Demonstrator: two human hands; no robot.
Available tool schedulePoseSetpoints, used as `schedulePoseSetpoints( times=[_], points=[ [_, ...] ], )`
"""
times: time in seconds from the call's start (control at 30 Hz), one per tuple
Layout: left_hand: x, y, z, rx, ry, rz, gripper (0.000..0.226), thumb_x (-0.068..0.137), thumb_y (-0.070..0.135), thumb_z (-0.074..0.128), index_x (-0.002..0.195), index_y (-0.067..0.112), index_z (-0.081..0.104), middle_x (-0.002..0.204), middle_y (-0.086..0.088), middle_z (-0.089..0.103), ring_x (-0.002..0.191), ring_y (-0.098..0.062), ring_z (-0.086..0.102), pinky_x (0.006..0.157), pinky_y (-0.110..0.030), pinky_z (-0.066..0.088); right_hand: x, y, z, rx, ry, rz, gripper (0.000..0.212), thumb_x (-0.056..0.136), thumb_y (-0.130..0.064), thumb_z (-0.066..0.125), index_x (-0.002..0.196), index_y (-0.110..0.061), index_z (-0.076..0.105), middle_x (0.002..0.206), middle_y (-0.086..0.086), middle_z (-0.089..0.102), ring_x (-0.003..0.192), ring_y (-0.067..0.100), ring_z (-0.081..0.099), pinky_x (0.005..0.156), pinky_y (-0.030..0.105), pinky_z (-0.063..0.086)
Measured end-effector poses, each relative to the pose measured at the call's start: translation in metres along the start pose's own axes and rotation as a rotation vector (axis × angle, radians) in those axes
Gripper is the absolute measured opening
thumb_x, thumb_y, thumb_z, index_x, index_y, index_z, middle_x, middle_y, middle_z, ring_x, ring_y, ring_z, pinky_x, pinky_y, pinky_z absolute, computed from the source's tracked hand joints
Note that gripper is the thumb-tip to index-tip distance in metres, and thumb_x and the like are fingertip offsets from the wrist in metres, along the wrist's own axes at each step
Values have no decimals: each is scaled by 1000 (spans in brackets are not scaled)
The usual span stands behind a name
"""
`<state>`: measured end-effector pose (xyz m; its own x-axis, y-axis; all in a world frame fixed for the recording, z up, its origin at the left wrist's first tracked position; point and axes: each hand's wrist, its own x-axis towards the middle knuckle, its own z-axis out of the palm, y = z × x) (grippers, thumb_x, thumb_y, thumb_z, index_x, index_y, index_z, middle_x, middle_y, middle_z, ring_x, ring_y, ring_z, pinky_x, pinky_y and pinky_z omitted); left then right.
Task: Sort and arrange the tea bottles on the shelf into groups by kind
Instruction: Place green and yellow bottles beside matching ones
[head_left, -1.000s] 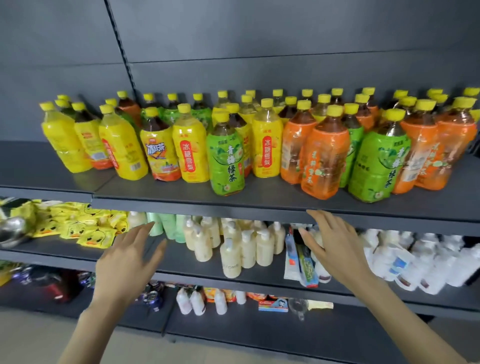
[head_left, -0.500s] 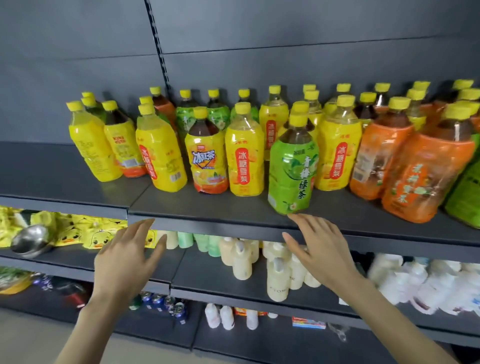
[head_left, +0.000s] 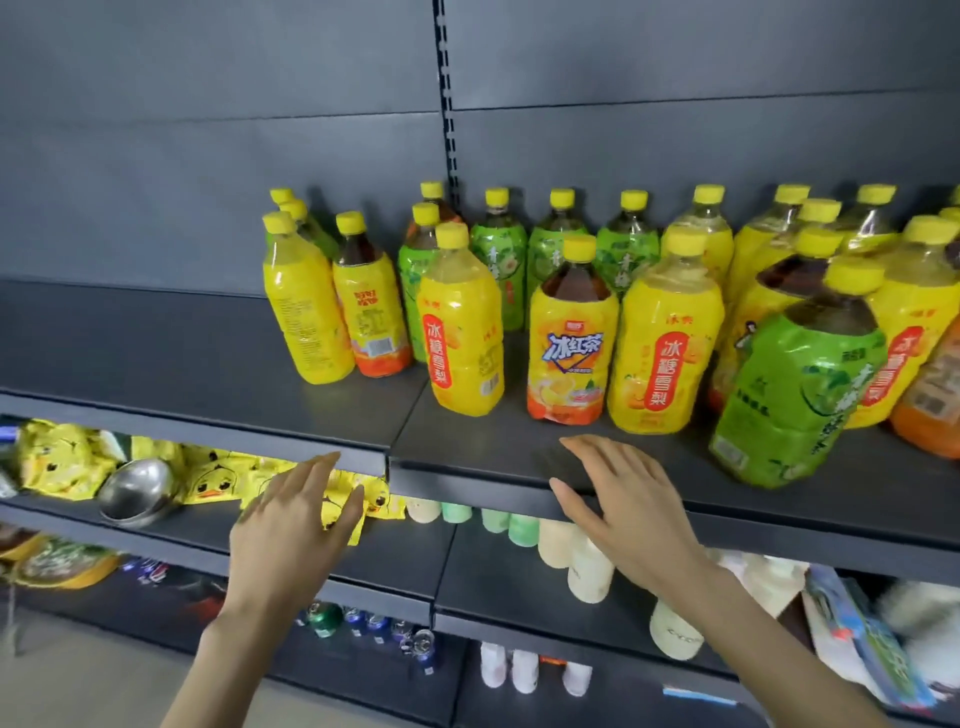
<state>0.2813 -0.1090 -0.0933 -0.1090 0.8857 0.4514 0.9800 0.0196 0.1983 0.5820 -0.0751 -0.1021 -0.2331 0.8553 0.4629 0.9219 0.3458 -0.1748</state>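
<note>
Now left hand (head_left: 296, 525), right hand (head_left: 623, 504) raised at shelf (head_left: 182, 353) edge; grips apart, empty.

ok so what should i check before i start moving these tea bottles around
1. Hands free: ok. The left hand and right hand are open, holding nothing.
2. Room for a new group: ok. The shelf is bare left of the bottles.
3. Front row sorted by kind: not ok. The iced tea bottle stands between two pear drink bottles.
4. Nearest green tea bottle upright: cannot tell. It looks tilted, but the wide lens bends that edge.
5. Back-row kinds: cannot tell. Several labels are hidden.
</note>
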Motion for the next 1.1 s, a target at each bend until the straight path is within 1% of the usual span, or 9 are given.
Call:
schedulePoseSetpoints(
  times=[0.3, 0.4, 0.5, 0.57, 0.63, 0.8, 0.87, 0.97, 1.1],
  points=[
    [51, -136, -14, 5, -13, 30, 60, 83, 52, 35, 115, 10, 64, 101, -10, 70, 91, -33, 66, 55, -38, 52, 53, -121, 51, 83, -20, 22, 61, 95, -58, 23, 128, -19, 55, 126, -3, 60, 113, 17, 57, 90, 30, 46],
    [72, -163, -13, -23, -30, 75, 62, 84, 53, 34, 119, 10, 62, 108, -10, 69, 97, -33, 65, 59, -40, 53, 73, -157, 66, 109, 0, 18, 61, 92, -59, 26, 133, -20, 50, 133, -4, 54, 120, 15, 51, 93, 26, 38],
    [95, -180, -12, -60, -36, 96, 63, 84, 56, 33, 127, 15, 57, 120, -7, 64, 111, -29, 59, 67, -41, 53, 99, -191, 78, 164, 47, 31, 64, 90, -60, 26, 138, -21, 44, 138, -5, 48, 126, 14, 45, 94, 23, 32],
    [114, -188, -12, -106, -29, 93, 58, 88, 52, 39, 132, 18, 53, 127, -4, 61, 118, -27, 54, 77, -41, 50, 123, -210, 83, 200, 85, 33, 66, 89, -61, 27, 139, -20, 41, 140, -4, 45, 125, 14, 44, 96, 26, 38],
    [139, -197, -12, -151, -3, 78, 49, 94, 46, 46, 135, 21, 49, 131, -1, 57, 122, -25, 50, 83, -42, 47, 151, -226, 87, 237, 135, 21, 63, 90, -59, 30, 138, -20, 40, 139, -3, 45, 122, 14, 46, 91, 29, 44],
    [213, -211, -4, -251, 58, 58, 48, 94, 38, 49, 138, 21, 42, 132, 2, 53, 123, -22, 45, 81, -42, 44, 227, -249, 96, 313, 287, 8, 66, 90, -56, 38, 142, -17, 32, 144, 4, 36, 128, 20, 41, 87, 39, 52],
    [240, -214, 2, -292, 65, 69, 50, 94, 37, 49, 140, 20, 38, 135, 2, 51, 124, -22, 43, 81, -42, 43, 250, -255, 103, 308, 333, 26, 69, 90, -54, 45, 145, -18, 25, 146, 6, 32, 130, 23, 38, 91, 42, 51],
    [275, -215, 13, -375, 43, 85, 53, 93, 37, 51, 141, 21, 34, 140, 5, 45, 128, -20, 38, 87, -42, 42, 274, -263, 116, 281, 374, 65, 76, 88, -51, 55, 147, -18, 19, 147, 8, 34, 132, 25, 37, 98, 42, 45],
    [315, -211, 30, -602, -52, 225, 56, 92, 37, 55, 142, 23, 34, 140, 5, 44, 129, -17, 40, 99, -45, 40, 287, -268, 129, 207, 447, 142, 83, 82, -53, 59, 146, -17, 22, 141, 9, 43, 126, 26, 44, 91, 36, 42]
  ],
)
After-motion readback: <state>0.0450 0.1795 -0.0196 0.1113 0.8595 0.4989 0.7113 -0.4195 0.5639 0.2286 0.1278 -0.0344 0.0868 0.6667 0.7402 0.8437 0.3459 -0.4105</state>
